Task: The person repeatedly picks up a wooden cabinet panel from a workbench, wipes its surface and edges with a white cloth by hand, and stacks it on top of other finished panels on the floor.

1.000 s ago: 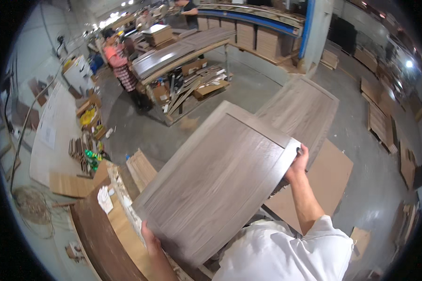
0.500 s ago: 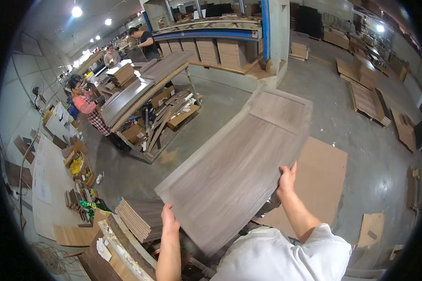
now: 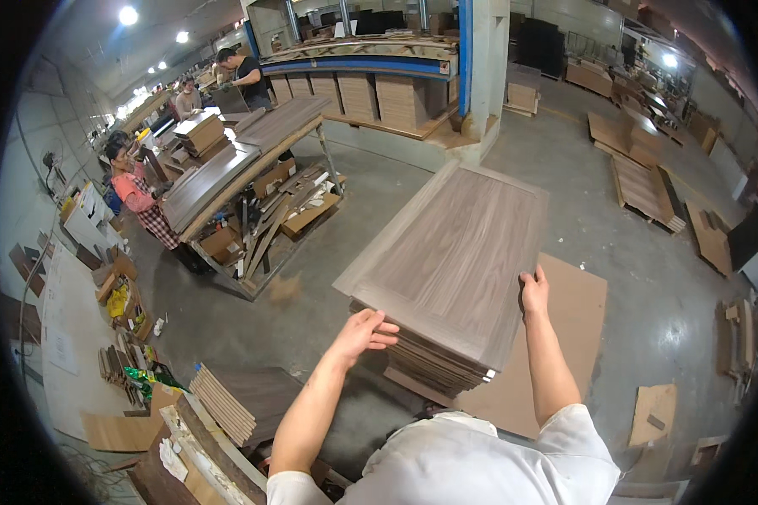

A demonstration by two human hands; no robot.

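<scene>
A wood-grain cabinet door (image 3: 455, 252) with a raised frame lies on top of a stack of similar panels (image 3: 434, 362). My left hand (image 3: 365, 335) is at its near left corner, fingers stretched out and apart along the near edge. On the right long edge, my right hand (image 3: 534, 290) grips the door, thumb upward; its other fingers are partly hidden. Beneath the stack and to its right, a brown flat sheet (image 3: 577, 324) covers the floor.
Ahead left stands a workbench (image 3: 265, 156) with panels on top and scraps below; a person (image 3: 139, 198) works beside it. Behind is a large press with a blue beam (image 3: 362, 66). Wood strips (image 3: 223, 404) and offcuts are at near left. More board stacks (image 3: 644, 189) stand at right.
The cabinet door, tilted with its near end toward me before, now lies squared on the stack. My left hand has moved right and forward, its fingers spreading from their grip.
</scene>
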